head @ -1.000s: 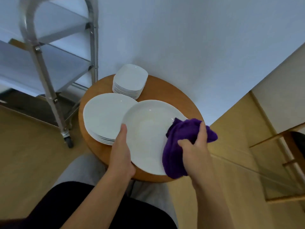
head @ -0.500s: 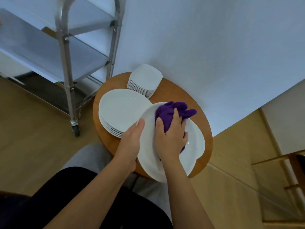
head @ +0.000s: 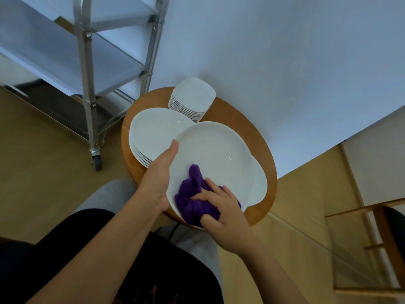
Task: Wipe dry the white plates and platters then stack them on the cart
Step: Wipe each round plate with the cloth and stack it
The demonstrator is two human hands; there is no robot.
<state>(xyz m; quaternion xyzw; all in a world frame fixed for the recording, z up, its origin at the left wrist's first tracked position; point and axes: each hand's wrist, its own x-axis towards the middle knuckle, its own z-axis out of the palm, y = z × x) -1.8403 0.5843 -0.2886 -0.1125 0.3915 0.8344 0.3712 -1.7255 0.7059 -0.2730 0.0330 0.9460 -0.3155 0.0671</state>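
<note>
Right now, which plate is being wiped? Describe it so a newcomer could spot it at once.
Find the round wooden table beside the metal cart. Three white lots sit there: a square stack by the wall, a round stack on the left, and the wiped plate. Only it is lifted, left hand on its rim, purple cloth inside.

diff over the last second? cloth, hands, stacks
The right hand swept the purple cloth from the plate's right edge up across its middle, then down to the near rim. The left hand kept holding the plate's left edge. The plate stack and square dishes on the round table stayed put; nothing went to the cart.
</note>
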